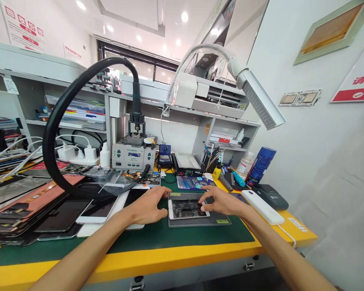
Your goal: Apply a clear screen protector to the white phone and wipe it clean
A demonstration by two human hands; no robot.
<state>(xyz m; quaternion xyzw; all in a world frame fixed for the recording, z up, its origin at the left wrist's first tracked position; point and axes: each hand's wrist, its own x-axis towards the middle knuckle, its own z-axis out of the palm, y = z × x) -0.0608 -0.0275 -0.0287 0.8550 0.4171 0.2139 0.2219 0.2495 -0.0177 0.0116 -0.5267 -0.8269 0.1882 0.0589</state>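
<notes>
A white-framed smartphone (pixel 186 209) lies face up on a grey perforated mat (pixel 221 216), its dark screen showing reflections. My left hand (pixel 150 205) is just left of the phone, thumb and fingers spread, holding nothing. Over the phone's right end is my right hand (pixel 221 201); its thumb and forefinger tips rest at the screen with a small gap between them. Nothing shows between those two fingertips, and the other fingers are partly hidden behind. Beyond the mat lies a blue-purple tray of small tools (pixel 194 182).
Phones and tablets (pixel 62 214) are stacked on the left. A black hose (pixel 48 129) arches over them from a grey soldering station (pixel 133 155). A lamp (pixel 262 99) hangs at upper right. A white power bank (pixel 262 207), blue can (pixel 262 163) and tool holder (pixel 212 159) stand right.
</notes>
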